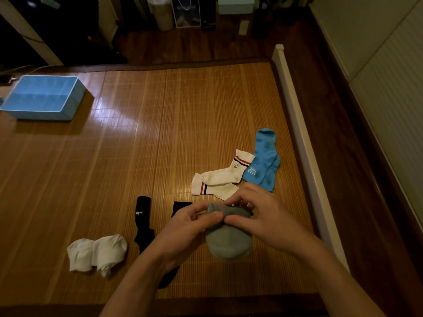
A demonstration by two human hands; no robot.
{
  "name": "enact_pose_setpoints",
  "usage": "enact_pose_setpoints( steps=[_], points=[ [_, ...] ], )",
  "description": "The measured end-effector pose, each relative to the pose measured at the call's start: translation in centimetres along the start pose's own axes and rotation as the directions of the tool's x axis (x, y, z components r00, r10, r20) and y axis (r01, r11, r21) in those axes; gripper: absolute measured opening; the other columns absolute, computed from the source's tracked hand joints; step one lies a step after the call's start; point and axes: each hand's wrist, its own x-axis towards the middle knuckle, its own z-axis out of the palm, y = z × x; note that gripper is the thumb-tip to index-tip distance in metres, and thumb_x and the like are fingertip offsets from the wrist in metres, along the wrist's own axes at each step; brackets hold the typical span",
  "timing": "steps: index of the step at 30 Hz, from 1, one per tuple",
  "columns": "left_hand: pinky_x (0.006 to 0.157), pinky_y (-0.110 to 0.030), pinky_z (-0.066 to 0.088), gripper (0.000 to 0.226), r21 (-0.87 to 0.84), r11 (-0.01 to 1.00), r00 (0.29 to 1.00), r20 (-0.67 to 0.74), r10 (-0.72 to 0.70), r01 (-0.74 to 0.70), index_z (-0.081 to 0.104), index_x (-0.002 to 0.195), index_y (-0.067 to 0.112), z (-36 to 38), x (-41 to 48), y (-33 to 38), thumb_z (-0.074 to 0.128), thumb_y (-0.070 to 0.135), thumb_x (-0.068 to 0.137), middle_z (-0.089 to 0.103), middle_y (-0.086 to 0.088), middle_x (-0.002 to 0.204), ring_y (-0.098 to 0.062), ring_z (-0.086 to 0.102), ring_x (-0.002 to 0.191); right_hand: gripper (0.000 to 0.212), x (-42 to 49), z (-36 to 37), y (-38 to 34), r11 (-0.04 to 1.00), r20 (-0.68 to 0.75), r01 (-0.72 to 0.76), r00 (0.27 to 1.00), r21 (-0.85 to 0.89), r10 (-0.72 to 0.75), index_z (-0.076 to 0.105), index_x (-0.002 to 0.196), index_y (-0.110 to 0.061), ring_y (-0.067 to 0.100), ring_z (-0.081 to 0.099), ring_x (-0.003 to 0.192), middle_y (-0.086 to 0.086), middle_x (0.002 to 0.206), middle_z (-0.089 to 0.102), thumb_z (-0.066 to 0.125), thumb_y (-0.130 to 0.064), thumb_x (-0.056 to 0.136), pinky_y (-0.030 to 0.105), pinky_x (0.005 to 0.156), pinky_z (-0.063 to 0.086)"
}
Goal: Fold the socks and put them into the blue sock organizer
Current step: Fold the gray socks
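**Two hands on the grey sock bundle [227, 243], fold under way**

Pinched at the cuff edge between left hand [183, 227] and right hand [263, 213], with thumbs and fingertips of both curled onto the fabric. Rounded lower end hanging low over the bamboo mat [160, 133], near edge, right of centre. Touching or just clear of it: cannot tell.

Judged as the closing part of the fold, cuff being turned over the bundle to lock it. Not yet stowed.

Blue sock organizer [73, 101] at far left, well apart from the hands, open side up. Nothing made out inside its compartments in this dim light.

Lying unfolded:
- white striped socks [219, 177], just beyond the hands
- blue socks [265, 161], touching those on the right
- black socks [143, 216], left of the grey bundle, partly hidden under the left forearm

White bundle [98, 252] at near left, looks already rolled but not put away.

Next, by judgement: finish the tuck and keep one hand gripping so the roll cannot spring open. Then a long carry across the mat to the far left, and down into a single compartment.
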Motion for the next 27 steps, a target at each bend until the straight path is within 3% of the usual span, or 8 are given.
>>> enact_pose_setpoints(
  steps=[2,5,10,16,21,24,27],
  points=[
    [0.095,-0.037,0.058,0.038,0.039,0.999,0.999,0.028,0.027,-0.028,0.07,0.128,0.019,-0.4,-0.1,-0.1,0.073,0.016,0.09,0.068,-0.014,0.131,-0.029,0.066,0.122,0.018,0.0,-0.6,0.1,0.989,0.051,-0.059,0.997,0.137,0.053,0.068,0.105,-0.034,-0.001,0.058,0.104,-0.021,0.106,0.059,0.066,-0.043,0.09,0.021,0.083,0.054],
    [0.099,-0.041,0.057,0.048,0.078,0.995,0.998,0.03,0.054,-0.057,0.067,0.133,0.021,-0.5,-0.2,-0.1,0.074,0.012,0.086,0.066,-0.014,0.133,-0.029,0.065,0.124,0.01,-0.1,-0.8,0.3,0.983,0.079,-0.087,0.994,0.165,0.074,0.067,0.103,-0.037,-0.003,0.06,0.104,-0.024,0.105,0.063,0.065,-0.036,0.093,0.026,0.084,0.056],
    [0.103,-0.047,0.055,0.049,-0.01,1.0,0.999,-0.036,0.028,-0.028,0.066,0.134,0.014,0.4,-0.1,-0.5,0.076,0.031,0.088,0.064,-0.017,0.135,-0.031,0.064,0.125,0.014,-0.1,-0.7,0.2,0.985,0.033,-0.065,0.998,0.158,0.06,0.069,0.102,-0.034,0.0,0.06,0.105,-0.019,0.105,0.065,0.073,-0.03,0.088,0.028,0.086,0.056],
    [0.093,-0.037,0.06,0.044,-0.098,0.994,0.996,-0.072,-0.052,0.045,0.07,0.125,0.002,0.2,0.1,-0.6,0.074,0.022,0.085,0.072,-0.02,0.124,-0.032,0.069,0.116,0.033,-0.2,-0.2,0.2,0.986,-0.002,-0.094,0.995,0.138,0.095,0.064,0.113,-0.04,-0.007,0.056,0.106,-0.021,0.111,0.062,0.077,-0.034,0.084,0.014,0.088,0.052],
    [0.107,-0.056,0.05,0.04,-0.101,0.993,0.998,0.01,-0.067,0.068,0.067,0.132,0.015,-0.4,0.0,-0.5,0.071,0.026,0.094,0.067,-0.017,0.133,-0.035,0.064,0.126,0.031,-0.4,0.0,0.5,0.973,0.076,-0.158,0.986,0.165,0.147,0.064,0.114,-0.041,0.001,0.062,0.106,-0.015,0.112,0.065,0.076,-0.037,0.086,0.033,0.089,0.059],
    [0.098,-0.057,0.056,0.038,-0.115,0.987,0.993,0.023,-0.114,0.116,0.065,0.133,0.017,-0.3,0.1,-0.5,0.069,0.024,0.096,0.066,-0.017,0.134,-0.037,0.066,0.122,0.029,-0.6,0.5,0.4,0.989,0.006,-0.096,0.995,0.112,0.096,0.064,0.11,-0.039,-0.001,0.06,0.104,-0.017,0.109,0.063,0.077,-0.032,0.084,0.031,0.089,0.057],
    [0.089,-0.047,0.061,0.041,-0.173,0.977,0.992,-0.004,-0.126,0.123,0.066,0.131,0.011,0.3,0.1,-0.5,0.069,0.027,0.093,0.068,-0.018,0.129,-0.036,0.069,0.117,0.03,-0.6,0.9,0.4,0.997,-0.064,-0.04,0.997,0.069,0.045,0.064,0.107,-0.035,0.0,0.058,0.102,-0.019,0.106,0.059,0.078,-0.025,0.083,0.025,0.086,0.055]
  ],
)
